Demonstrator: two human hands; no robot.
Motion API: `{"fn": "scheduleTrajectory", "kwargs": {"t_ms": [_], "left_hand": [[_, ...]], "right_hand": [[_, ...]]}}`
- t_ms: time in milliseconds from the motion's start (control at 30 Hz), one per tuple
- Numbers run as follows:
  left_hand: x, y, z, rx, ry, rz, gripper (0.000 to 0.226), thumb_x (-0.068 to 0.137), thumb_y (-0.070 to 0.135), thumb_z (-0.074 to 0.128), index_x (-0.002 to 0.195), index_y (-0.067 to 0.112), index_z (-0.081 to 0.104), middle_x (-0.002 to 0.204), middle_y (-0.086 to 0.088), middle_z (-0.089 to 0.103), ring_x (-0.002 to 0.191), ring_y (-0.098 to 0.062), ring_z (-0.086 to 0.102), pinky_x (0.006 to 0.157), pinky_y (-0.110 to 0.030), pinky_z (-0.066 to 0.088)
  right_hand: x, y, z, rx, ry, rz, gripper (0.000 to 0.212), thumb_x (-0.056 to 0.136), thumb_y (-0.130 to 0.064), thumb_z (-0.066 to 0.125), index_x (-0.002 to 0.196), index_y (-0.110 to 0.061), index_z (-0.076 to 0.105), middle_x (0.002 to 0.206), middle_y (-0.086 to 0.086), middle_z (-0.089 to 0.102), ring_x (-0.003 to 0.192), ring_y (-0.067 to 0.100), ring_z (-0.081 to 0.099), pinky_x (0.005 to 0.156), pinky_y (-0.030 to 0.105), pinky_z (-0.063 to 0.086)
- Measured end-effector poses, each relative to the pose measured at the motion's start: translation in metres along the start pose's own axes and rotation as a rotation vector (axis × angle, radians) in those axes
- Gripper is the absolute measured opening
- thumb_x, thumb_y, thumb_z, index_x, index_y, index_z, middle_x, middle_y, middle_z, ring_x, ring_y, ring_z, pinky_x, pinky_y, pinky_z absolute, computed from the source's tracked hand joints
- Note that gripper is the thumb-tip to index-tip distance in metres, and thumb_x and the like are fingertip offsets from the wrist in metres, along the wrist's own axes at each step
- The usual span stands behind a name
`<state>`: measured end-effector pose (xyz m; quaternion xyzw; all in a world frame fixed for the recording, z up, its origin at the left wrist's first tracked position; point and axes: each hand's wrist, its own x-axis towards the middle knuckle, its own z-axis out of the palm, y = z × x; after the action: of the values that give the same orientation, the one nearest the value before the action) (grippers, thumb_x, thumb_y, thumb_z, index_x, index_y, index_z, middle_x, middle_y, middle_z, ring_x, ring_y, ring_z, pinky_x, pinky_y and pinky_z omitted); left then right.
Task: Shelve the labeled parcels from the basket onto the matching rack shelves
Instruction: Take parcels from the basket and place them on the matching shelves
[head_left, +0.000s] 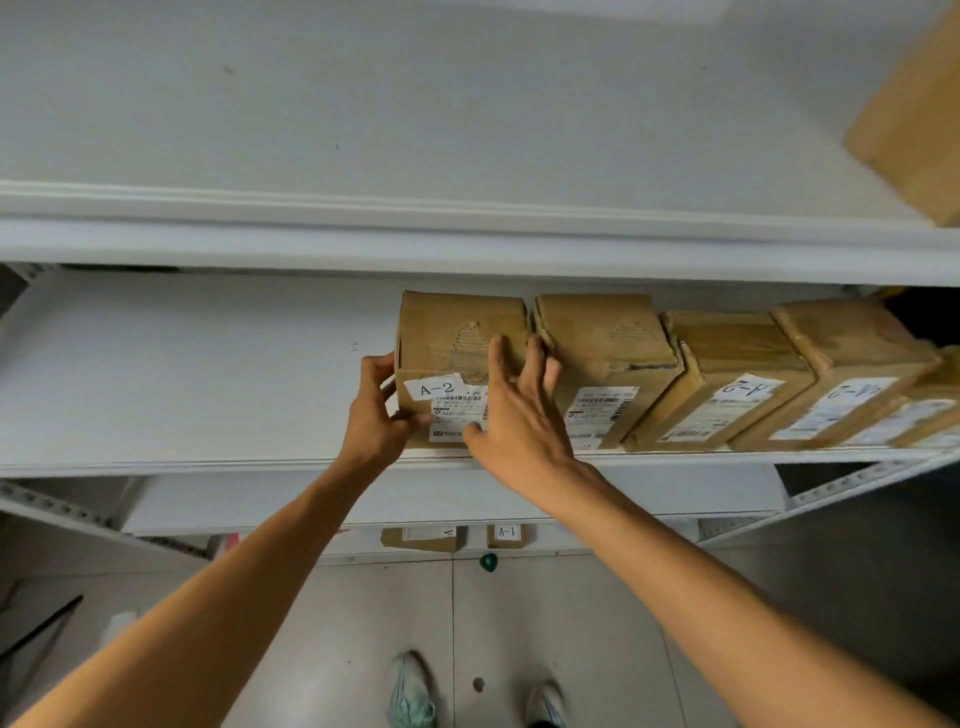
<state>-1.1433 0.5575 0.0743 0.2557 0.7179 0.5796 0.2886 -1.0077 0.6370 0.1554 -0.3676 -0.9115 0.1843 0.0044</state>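
White metal rack against a pale wall, tiled floor below. Middle shelf as landmark: at its front edge, near the centre, stood the A-2 parcel, label facing out. Just right of it on the same shelf, a row of brown boxes, the nearest touching or almost touching it, two further along also marked A-2. One shelf down, small boxes, one tagged A-1; one shelf up, far right, a lone carton.

Left hand clamped on the parcel's left front corner, thumb on the face, fingers round the side. Right hand spread flat, fingers apart, against the front and right edge, gripping nothing.

Step in hand, by judgement: seating the parcel on its matching shelf. Next move likely a short push back and rightward to square it with the row, then release and back to the basket, out of view here
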Motion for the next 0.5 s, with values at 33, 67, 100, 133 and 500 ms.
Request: {"fn": "scheduleTrajectory", "kwargs": {"t_ms": [33, 67, 100, 133, 500], "left_hand": [[-0.001, 0.001, -0.001, 0.050, 0.007, -0.006, 0.061, 0.077, -0.013, 0.067, 0.118, 0.019, 0.035, 0.122, 0.003, 0.053, 0.118, -0.017, 0.050, 0.078, -0.020, 0.053], [-0.003, 0.003, -0.001, 0.096, 0.016, -0.017, 0.061, 0.078, -0.009, 0.070, 0.121, 0.018, 0.036, 0.122, 0.004, 0.052, 0.115, -0.015, 0.051, 0.079, -0.020, 0.051], [-0.006, 0.005, -0.001, 0.127, 0.023, -0.035, 0.061, 0.078, -0.006, 0.071, 0.124, 0.015, 0.037, 0.122, 0.003, 0.053, 0.112, -0.016, 0.052, 0.078, -0.019, 0.050], [-0.009, 0.008, -0.001, 0.145, 0.029, -0.063, 0.062, 0.078, -0.004, 0.072, 0.127, 0.011, 0.038, 0.123, 0.001, 0.054, 0.111, -0.018, 0.055, 0.077, -0.019, 0.050], [-0.131, 0.025, -0.054, 0.621, 0.299, -0.139, 0.044, 0.083, 0.008, 0.069, 0.124, 0.012, 0.053, 0.116, -0.006, 0.063, 0.101, -0.019, 0.060, 0.083, -0.028, 0.051]], "right_hand": [[0.000, -0.003, 0.001, -0.058, 0.043, -0.063, 0.092, 0.085, -0.021, 0.064, 0.153, -0.013, 0.003, 0.157, 0.018, -0.017, 0.142, 0.038, -0.003, 0.108, 0.037, 0.036], [-0.001, -0.006, 0.000, -0.105, 0.076, -0.133, 0.087, 0.084, -0.021, 0.064, 0.152, -0.011, 0.011, 0.157, 0.017, -0.012, 0.140, 0.037, 0.003, 0.109, 0.038, 0.035], [-0.001, -0.009, 0.001, -0.140, 0.090, -0.193, 0.083, 0.083, -0.023, 0.064, 0.149, -0.009, 0.017, 0.157, 0.018, -0.002, 0.139, 0.035, 0.010, 0.112, 0.039, 0.033], [0.000, -0.012, 0.000, -0.173, 0.087, -0.235, 0.080, 0.084, -0.026, 0.064, 0.147, -0.006, 0.020, 0.154, 0.018, 0.010, 0.136, 0.033, 0.017, 0.112, 0.039, 0.032], [-0.031, -0.053, -0.005, -0.184, -0.194, -0.838, 0.054, 0.088, -0.018, 0.056, 0.136, -0.008, 0.034, 0.136, 0.013, 0.040, 0.123, 0.029, 0.040, 0.094, 0.037, 0.042]]}}
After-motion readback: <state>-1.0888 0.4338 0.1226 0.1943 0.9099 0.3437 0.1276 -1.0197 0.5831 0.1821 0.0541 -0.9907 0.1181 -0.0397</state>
